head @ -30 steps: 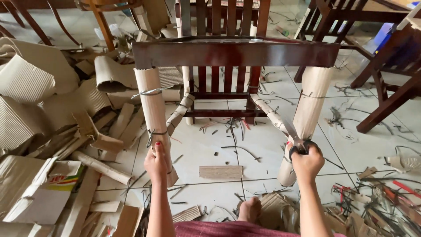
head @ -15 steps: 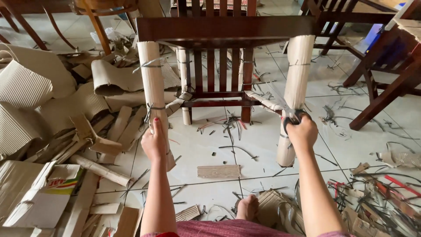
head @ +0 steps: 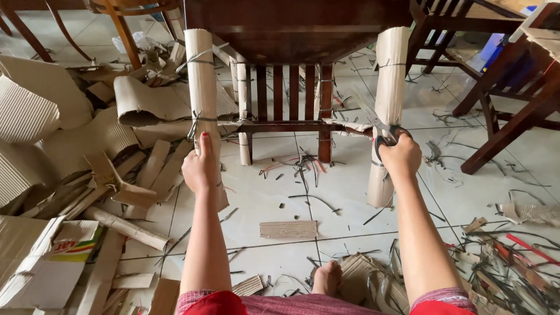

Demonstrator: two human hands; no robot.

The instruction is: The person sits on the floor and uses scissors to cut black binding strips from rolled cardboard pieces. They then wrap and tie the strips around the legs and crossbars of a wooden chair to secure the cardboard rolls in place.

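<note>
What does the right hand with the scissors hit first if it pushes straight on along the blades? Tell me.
Probably the cardboard-wrapped chair leg: the right hand points the scissors up and leftward across its edge. Depth is unclear, so the blades may already touch it.

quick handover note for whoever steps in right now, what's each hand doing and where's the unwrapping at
Left hand: grips the wrapped left chair leg, just below a strap tied around it.
Right hand: holds scissors, blades open, at the wrapped right chair leg.
Done: cut straps and cardboard scraps litter the floor.
Left: both front legs are in corrugated cardboard, straps on; the rear legs also look partly wrapped.
</note>
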